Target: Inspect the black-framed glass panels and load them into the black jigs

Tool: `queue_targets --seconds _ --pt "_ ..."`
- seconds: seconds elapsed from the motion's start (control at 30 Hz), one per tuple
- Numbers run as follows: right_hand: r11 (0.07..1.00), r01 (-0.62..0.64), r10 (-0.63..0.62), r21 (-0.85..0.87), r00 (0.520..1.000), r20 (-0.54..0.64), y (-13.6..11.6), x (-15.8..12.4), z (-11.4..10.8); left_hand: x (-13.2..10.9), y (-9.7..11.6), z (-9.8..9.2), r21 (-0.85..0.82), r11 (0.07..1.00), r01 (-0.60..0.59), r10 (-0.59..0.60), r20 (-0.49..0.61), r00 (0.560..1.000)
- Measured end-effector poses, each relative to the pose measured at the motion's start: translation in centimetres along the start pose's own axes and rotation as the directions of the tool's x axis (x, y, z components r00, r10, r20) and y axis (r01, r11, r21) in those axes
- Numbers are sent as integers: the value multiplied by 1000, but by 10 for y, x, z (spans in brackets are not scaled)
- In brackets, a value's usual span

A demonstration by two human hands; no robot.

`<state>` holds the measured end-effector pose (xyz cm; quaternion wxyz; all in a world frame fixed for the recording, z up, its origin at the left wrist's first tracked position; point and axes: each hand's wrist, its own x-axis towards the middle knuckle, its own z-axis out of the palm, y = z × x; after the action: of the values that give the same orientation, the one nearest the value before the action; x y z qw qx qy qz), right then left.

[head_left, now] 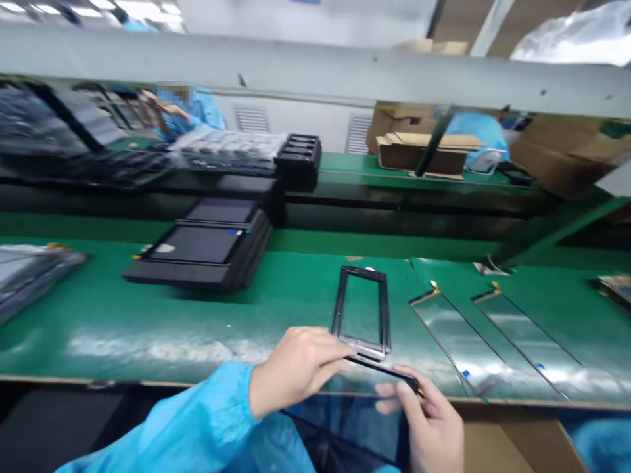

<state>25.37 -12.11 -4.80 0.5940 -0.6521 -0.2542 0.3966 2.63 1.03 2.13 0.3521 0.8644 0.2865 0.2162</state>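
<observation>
The left hand [296, 371] and right hand [428, 420] both grip what looks like a thin black-edged glass panel [384, 371], just near a black rectangular frame [338, 305] on the green bench mat [98, 309].

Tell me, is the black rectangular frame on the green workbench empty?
Empty: the green workbench shows through the opening of the black rectangular frame.

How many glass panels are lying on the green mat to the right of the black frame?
2: one glass panel just right of the black frame, and a second glass panel beside it, further right. Others may be out of view.
</observation>
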Motion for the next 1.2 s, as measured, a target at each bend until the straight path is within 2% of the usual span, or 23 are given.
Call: queue_targets --seconds 0.03,0.07,0.13,0.17,0.2,0.27,0.3,0.33,0.4,0.43,0.47,0.5,0.53,0.6,0.63,0.7,0.8,0.9,0.93,1.0,1.1,1.13,1.2 --pt "999 7 -6 50 1000 -14 3 9 -1 -4 0 -3 4 1000 4 -3 -131 991" --pt "993 21 -17 116 999 -42 6 19 -1 -9 1 -4 -22 1000 18 -24 -305 952" --pt "963 63 -41 261 995 -91 11 38 7 -17 2 -1 -237 971 10 -151 -584 798" --pt "942 81 -57 325 995 -81 13 45 16 -21 3 4 -405 914 -29 -250 -617 747" --pt "923 84 -78 375 996 -32 15 50 28 -23 4 11 -567 821 -68 -343 -584 736" --pt "901 57 -126 429 983 135 19 52 57 -27 3 23 -769 634 -75 -458 -453 765" --pt "898 39 -152 438 962 227 20 51 72 -30 1 24 -796 602 -57 -499 -431 752" --pt "901 36 -176 433 941 288 22 49 86 -35 -1 20 -776 629 -48 -531 -474 703" --pt "919 91 -216 383 930 297 26 47 103 -48 -9 -8 -578 816 0 -487 -687 539" --pt "931 143 -238 337 936 260 29 47 106 -57 -13 -31 -401 914 63 -382 -797 468" --pt "940 201 -262 275 942 209 33 49 105 -66 -20 -59 -172 969 175 -232 -873 429" --pt "946 254 -287 202 945 159 37 52 101 -74 -27 -89 43 961 272 -101 -862 496" --pt "947 296 -311 126 943 118 42 56 95 -80 -36 -118 238 908 344 -15 -803 596" --pt "937 350 -349 9 935 67 53 63 83 -85 -60 -167 497 716 490 14 -712 702" --pt "930 366 -365 -26 930 47 58 66 78 -85 -73 -183 519 683 514 -12 -695 719" --pt "921 384 -383 -57 923 25 65 69 74 -82 -100 -198 541 640 546 -66 -669 740" --pt "911 407 -406 -72 913 26 65 64 76 -78 -133 -193 540 620 569 -139 -638 757" --pt "866 496 -497 -65 868 6 61 57 75 -81 -148 -185 526 628 574 -185 -615 766" --pt "829 555 -556 -64 831 5 60 56 73 -83 -148 -185 518 638 570 -187 -613 767" --pt "697 709 -707 -107 705 66 59 55 65 -83 -145 -182 500 664 556 -163 -629 760" --pt "416 865 -797 -279 495 345 61 57 48 -71 -133 -167 442 736 512 -90 -687 721" --pt "340 882 -778 -326 458 430 62 59 44 -62 -127 -155 383 787 483 -93 -701 707" --pt "275 886 -737 -373 443 511 65 61 37 -40 -117 -123 143 908 393 -196 -685 702"
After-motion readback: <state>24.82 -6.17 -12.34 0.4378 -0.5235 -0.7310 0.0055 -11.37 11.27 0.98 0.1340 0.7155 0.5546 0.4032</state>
